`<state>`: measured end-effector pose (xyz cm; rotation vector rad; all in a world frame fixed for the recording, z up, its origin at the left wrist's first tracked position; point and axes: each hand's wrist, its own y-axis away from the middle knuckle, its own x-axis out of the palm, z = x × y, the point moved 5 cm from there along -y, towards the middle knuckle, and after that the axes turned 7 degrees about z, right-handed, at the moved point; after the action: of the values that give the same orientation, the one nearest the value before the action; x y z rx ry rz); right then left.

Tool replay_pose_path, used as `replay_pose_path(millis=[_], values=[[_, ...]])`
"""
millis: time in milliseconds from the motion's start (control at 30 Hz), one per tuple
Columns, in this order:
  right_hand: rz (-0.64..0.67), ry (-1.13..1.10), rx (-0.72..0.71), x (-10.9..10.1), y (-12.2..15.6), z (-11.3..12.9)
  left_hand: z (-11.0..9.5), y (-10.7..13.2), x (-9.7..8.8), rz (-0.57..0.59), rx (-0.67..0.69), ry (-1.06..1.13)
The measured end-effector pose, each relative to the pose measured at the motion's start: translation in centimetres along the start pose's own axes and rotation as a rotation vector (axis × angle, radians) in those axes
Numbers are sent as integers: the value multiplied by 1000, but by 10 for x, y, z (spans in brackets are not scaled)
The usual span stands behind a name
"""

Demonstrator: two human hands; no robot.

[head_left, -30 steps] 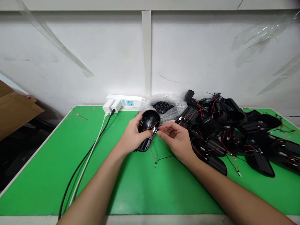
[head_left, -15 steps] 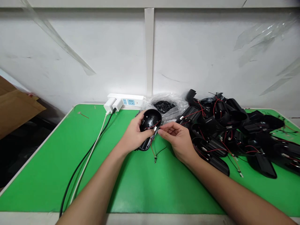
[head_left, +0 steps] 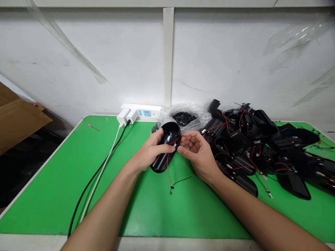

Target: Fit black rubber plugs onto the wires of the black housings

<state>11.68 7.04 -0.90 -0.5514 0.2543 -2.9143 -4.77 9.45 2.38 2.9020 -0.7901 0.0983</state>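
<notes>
My left hand (head_left: 149, 150) is closed around a black plastic housing (head_left: 171, 131) with a rounded, hollow end, held tilted above the table. Its thumb presses near a small white connector on the housing's right edge. A thin red wire (head_left: 168, 170) hangs from the housing, joining a dark wire and a small plug (head_left: 171, 190) below. My right hand (head_left: 195, 150) is at the housing's right edge, thumb and curled fingers apart, fingertips at or close to the rim. Nothing shows between them, though the contact itself is partly hidden.
Many similar black housings (head_left: 238, 164) with red wires lie heaped on the right of the green table (head_left: 104, 202). Behind the hands sits a clear plastic bag (head_left: 200, 120) of small black parts. A white power strip (head_left: 154, 112) with plugged-in adapters and trailing cables (head_left: 104, 157) lies left.
The housing has turned slightly, and its lower end now shows more. My right thumb and fingers have parted from a pinch at its edge. The hanging wires and plug have swung lower.
</notes>
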Motion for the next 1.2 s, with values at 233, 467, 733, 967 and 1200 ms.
replay_pose_path(millis=[233,467,733,967,1200], values=[[210,-14,-106,8,2,7,-3,5,10,158,-33,-188],[282,-82,1,12,3,3,-3,6,15,151,-54,-342],[244,-77,103,12,5,2,-4,6,19,179,-34,-385],[341,-88,44,18,9,1,-3,5,21,215,-45,-339],[306,96,-88,20,9,9,-3,5,26,196,-46,-238]])
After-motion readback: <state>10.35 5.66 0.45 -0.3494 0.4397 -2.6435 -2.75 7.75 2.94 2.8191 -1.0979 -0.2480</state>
